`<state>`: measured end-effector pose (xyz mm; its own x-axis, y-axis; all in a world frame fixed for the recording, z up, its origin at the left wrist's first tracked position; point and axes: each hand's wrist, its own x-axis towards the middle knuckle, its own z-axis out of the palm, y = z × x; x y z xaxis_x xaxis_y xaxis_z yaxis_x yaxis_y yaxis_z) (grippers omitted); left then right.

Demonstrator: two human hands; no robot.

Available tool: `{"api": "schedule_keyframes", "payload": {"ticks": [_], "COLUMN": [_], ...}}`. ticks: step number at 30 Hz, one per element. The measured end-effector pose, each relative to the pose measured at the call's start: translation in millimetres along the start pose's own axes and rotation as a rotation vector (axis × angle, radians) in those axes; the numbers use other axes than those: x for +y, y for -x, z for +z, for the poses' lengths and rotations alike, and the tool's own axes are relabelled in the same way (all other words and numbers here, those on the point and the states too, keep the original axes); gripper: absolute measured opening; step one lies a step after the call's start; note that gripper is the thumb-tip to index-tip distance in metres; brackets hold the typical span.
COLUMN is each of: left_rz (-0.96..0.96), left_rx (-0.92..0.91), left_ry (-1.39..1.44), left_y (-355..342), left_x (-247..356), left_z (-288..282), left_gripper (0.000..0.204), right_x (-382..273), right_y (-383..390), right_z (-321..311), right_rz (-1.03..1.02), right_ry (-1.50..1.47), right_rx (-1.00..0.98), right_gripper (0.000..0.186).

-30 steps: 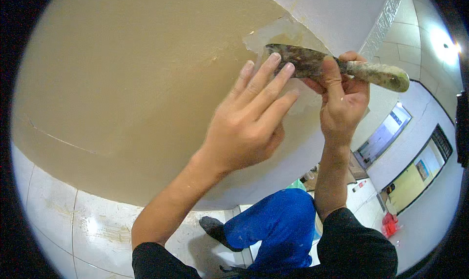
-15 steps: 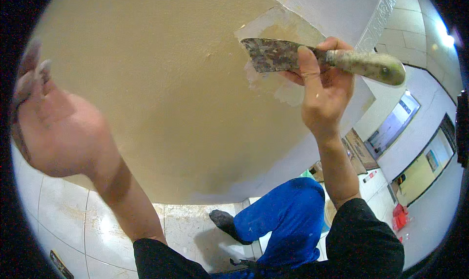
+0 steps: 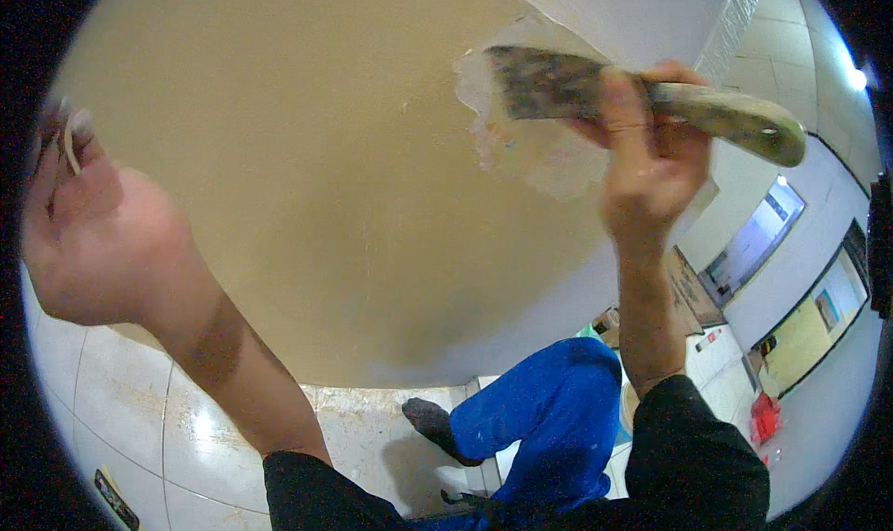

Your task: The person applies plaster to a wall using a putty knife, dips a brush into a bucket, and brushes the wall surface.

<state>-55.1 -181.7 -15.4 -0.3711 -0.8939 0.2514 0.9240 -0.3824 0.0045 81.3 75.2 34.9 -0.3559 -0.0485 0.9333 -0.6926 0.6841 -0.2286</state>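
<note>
My right hand (image 3: 656, 164) grips a putty knife (image 3: 549, 83) with a stained, spattered blade and a worn pale handle. Its blade points left, in front of a pale, ragged-edged bare patch (image 3: 558, 173) on the tan wall (image 3: 307, 159). Motion blurs the knife, and I cannot tell whether the blade touches the wall. At the left rim, my left hand (image 3: 112, 233) is raised with its palm in view and its fingers curled. A thin, pale, curved edge (image 3: 71, 145) shows among those fingers; what it belongs to is hidden.
Pale floor tiles (image 3: 121, 391) with dust and crumbs run along the wall's foot. A dark phone-like object (image 3: 116, 498) lies at lower left. Cardboard (image 3: 688, 289), a bottle (image 3: 709, 338) and a red plastic bag (image 3: 766, 418) sit at right, near a doorway (image 3: 823, 312).
My right hand has moved right and slightly up with the putty knife, showing more of the bare patch. The left hand has shifted slightly left, and a pale edge now shows in its fingers.
</note>
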Motion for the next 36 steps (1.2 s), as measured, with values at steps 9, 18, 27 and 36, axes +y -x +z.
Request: {"api": "schedule_keyframes", "payload": {"ticks": [9,18,27,36], "left_rz": [-0.045,0.067,0.046,0.113], "left_rx": [-0.267,-0.458,-0.511,-0.551], "left_ry": [0.034,-0.033,-0.005,-0.015], "left_y": [19.9,28.7,45.6,62.1], "left_x": [-27.3,-36.9,-39.1,-47.9], "left_z": [-11.1,-11.2,-16.3,-19.5], "left_gripper": [0.028,0.02,0.018,0.02], "right_x": [15.8,32.8,16.0,25.2], "right_y": [-5.1,31.6,7.5,-1.1], "right_z": [-1.7,31.6,6.8,1.9], "right_rz": [-0.036,-0.125,-0.018,-0.15], "right_ry": [0.017,0.053,0.05,0.08], "right_rx": [0.039,-0.198,0.082,-0.008], "right_gripper": [0.024,0.023,0.031,0.024]}}
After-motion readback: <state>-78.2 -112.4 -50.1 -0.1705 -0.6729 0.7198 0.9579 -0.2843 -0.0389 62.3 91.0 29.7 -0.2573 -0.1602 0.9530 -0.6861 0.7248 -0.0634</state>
